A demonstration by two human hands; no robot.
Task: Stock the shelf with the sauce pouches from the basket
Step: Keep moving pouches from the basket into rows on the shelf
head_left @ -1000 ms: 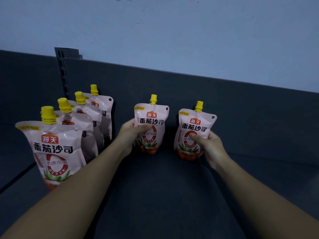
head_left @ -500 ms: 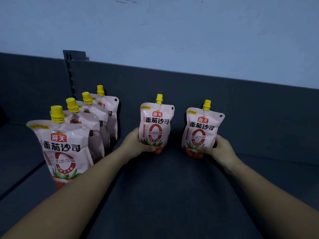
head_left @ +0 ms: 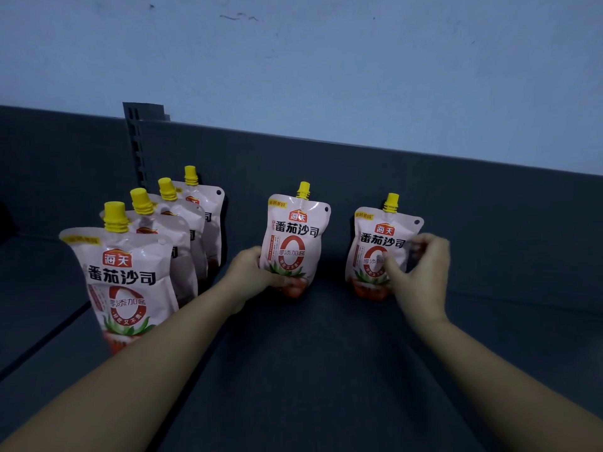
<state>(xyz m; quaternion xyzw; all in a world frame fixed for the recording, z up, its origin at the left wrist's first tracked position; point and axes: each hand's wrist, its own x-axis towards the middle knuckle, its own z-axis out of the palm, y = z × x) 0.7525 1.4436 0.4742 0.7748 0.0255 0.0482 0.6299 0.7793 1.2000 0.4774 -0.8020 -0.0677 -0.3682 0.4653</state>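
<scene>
Two pink sauce pouches with yellow caps stand upright against the shelf's back panel. My left hand (head_left: 253, 270) grips the lower left corner of the middle pouch (head_left: 295, 233). My right hand (head_left: 419, 272) hovers just in front of the right pouch (head_left: 375, 243), fingers spread and blurred, holding nothing. A row of several identical pouches (head_left: 125, 282) stands front to back at the left. The basket is out of view.
The dark grey shelf floor (head_left: 310, 370) stretches toward me between my forearms. A slotted upright (head_left: 138, 148) rises at the back left. A seam (head_left: 42, 347) runs diagonally at the left. The pale wall (head_left: 326, 66) is behind the back panel.
My right hand has let go of the right pouch and opened in front of it. My left hand still holds the middle pouch's bottom. The camera has shifted slightly.
</scene>
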